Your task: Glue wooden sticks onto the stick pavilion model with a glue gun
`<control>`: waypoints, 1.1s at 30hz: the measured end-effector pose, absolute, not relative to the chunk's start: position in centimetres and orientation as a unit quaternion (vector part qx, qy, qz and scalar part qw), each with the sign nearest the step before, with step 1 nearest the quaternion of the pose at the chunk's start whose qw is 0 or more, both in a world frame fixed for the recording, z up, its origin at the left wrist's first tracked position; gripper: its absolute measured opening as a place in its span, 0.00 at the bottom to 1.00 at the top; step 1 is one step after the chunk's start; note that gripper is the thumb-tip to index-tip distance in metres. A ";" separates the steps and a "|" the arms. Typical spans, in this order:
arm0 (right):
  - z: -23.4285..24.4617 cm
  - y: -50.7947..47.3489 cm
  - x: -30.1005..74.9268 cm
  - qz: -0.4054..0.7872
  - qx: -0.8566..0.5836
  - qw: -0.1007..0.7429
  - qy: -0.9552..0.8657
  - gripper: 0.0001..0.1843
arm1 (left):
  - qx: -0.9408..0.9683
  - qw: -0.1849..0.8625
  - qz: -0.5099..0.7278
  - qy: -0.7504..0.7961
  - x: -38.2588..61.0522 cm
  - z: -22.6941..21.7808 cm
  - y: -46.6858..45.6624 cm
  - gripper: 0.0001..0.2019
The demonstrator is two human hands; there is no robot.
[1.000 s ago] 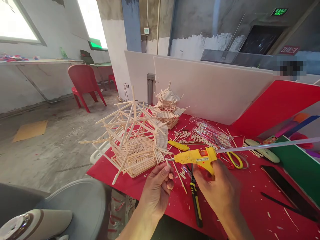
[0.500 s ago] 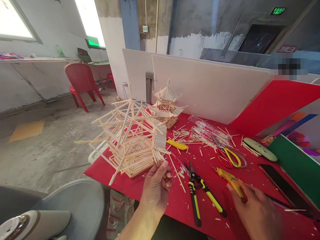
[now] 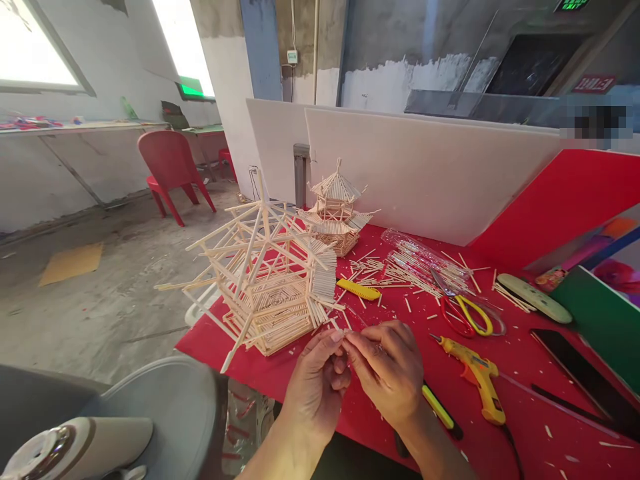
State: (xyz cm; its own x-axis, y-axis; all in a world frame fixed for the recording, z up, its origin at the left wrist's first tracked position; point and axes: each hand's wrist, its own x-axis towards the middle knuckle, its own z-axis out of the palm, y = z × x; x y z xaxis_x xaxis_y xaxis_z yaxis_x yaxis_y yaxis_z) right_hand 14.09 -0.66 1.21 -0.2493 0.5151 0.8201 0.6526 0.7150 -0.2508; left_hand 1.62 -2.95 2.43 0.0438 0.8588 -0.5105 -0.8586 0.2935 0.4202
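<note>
My left hand (image 3: pixel 317 377) pinches a short thin wooden stick (image 3: pixel 334 325) between thumb and forefinger, close to the near corner of a pavilion model (image 3: pixel 280 293) built of such sticks. Meeting it fingertip to fingertip, my right hand (image 3: pixel 387 370) is also pinched; what lies between its fingers is too small to make out. The model has an open roof frame, with one side covered by a row of sticks. A yellow glue gun (image 3: pixel 475 373) lies on the red tabletop (image 3: pixel 425 447) to the right. Under my right hand, pruning shears (image 3: pixel 440 407) are mostly hidden.
Behind stands a smaller stick pagoda (image 3: pixel 337 213). A yellow utility knife (image 3: pixel 359 289), loose sticks (image 3: pixel 367 270), a plastic bag of sticks (image 3: pixel 425 260), scissors (image 3: pixel 465 313) and a dark phone-like slab (image 3: pixel 575 367) lie about. A bottle (image 3: pixel 95 443) rests on a grey stool (image 3: pixel 175 413) at left.
My right hand has let go of the glue gun, leaving it on the table, and moved left to meet my left hand's fingertips. The view has shifted slightly.
</note>
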 end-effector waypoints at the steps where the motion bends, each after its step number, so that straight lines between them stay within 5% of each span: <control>1: 1.2 -0.6 14.2 -0.063 -0.362 0.491 -0.790 0.16 | 0.006 0.725 0.592 0.352 1.6 2.5 -3.0 0.14; 23: 1.0 -2.4 15.0 -0.024 -0.341 0.486 -0.804 0.12 | 0.084 0.678 0.593 0.425 2.2 3.8 -4.1 0.09; 33: 1.5 -1.2 12.9 0.059 -0.397 0.569 -0.718 0.09 | 0.058 0.689 0.618 0.376 2.5 3.3 -4.3 0.11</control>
State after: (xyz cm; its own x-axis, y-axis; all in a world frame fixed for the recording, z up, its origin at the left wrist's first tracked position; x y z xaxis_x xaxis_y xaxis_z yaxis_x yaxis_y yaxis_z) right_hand 12.87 -1.21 1.49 -0.0384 0.6363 0.7705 0.5030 0.6785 -0.5353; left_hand 2.54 -4.30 3.26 -0.0448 0.8941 -0.4456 -0.8069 0.2306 0.5439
